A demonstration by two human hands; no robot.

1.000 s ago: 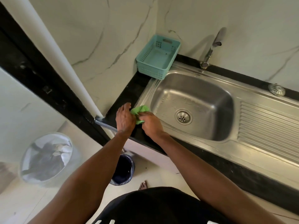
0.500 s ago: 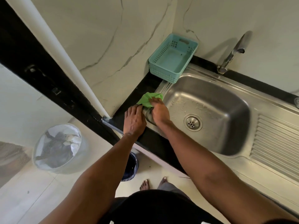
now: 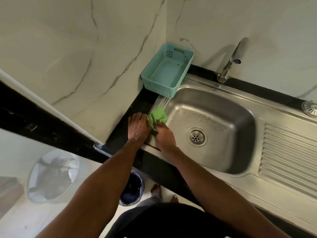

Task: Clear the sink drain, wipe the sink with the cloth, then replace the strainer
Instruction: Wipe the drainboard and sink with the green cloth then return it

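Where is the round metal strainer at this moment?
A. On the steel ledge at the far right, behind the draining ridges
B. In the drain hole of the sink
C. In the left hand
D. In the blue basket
A: the strainer lies on the ledge at the far right, away from the open drain.

Crumpled green cloth [image 3: 158, 117] on steel sink [image 3: 223, 103] rim, strainer [image 3: 310, 108] on far ledge

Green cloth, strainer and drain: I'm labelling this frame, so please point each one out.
green cloth [image 3: 158, 114]: head view, on its upper folded part above the hands.
strainer [image 3: 310, 108]: head view, on its domed metal top at the right edge.
drain [image 3: 196, 136]: head view, on its perforated centre.
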